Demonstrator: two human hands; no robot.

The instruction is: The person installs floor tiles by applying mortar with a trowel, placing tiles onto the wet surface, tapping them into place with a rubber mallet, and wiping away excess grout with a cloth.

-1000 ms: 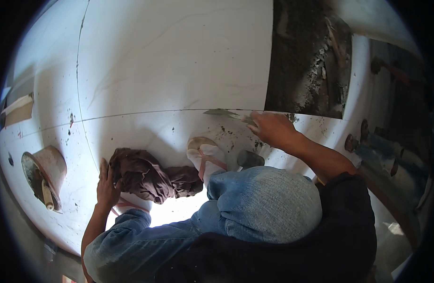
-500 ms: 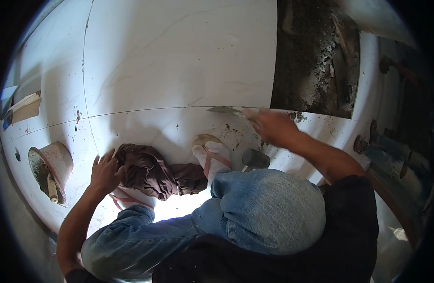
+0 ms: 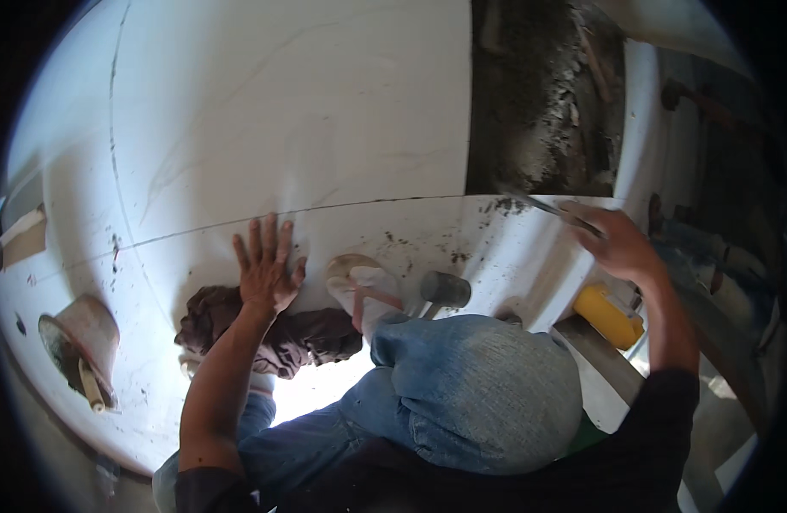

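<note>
One denim knee (image 3: 488,393) nearest; one bunched dark cloth (image 3: 316,335), one mallet (image 3: 449,290) beyond. Left hand (image 3: 269,272) — five fingers spread wide on white tile (image 3: 325,103). Right hand (image 3: 616,242) — closed round one trowel (image 3: 541,204), tip by one dark floor gap (image 3: 539,103).

No text, label, brand, number or sign is legible in this view. No readable marking shows on the visible surfaces of the trowel (image 3: 543,204), floor tile (image 3: 316,103), bucket (image 3: 96,329), mallet (image 3: 446,290) or yellow item (image 3: 600,315).
</note>
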